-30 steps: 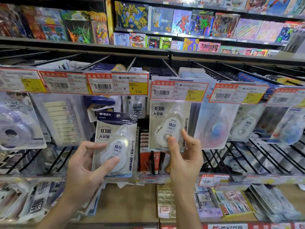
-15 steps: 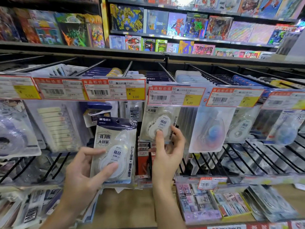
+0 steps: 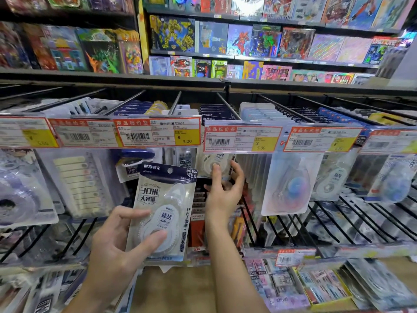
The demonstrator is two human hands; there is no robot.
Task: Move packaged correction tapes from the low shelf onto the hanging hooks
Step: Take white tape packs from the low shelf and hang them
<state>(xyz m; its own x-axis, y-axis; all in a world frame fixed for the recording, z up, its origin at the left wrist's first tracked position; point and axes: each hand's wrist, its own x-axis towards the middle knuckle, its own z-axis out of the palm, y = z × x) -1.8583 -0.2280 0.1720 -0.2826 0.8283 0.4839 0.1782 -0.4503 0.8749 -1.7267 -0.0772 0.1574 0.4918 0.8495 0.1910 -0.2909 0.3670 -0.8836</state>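
At centre frame, before rows of hanging hooks (image 3: 228,106): left hand (image 3: 112,251) at 7 o'clock, grasping an upright correction tape pack (image 3: 162,213), thumb across its blister. Right hand (image 3: 222,195) just past centre toward 3 o'clock, fingertips pinching a second pack (image 3: 214,163), half hidden at 12 o'clock behind the 5.80 price tag (image 3: 242,139). Toy boxes (image 3: 239,39) at 12 o'clock.

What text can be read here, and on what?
"M&G 晨光", "30米 大容量", "30m": correction tape pack in the left hand.
"商品标价签", "¥ 3.00": price tag.
"商品标价签", "¥ 5.80": price tag above the right hand.
"5.50": far-left tag.
Barcodes, fine print, other tags: blurred.
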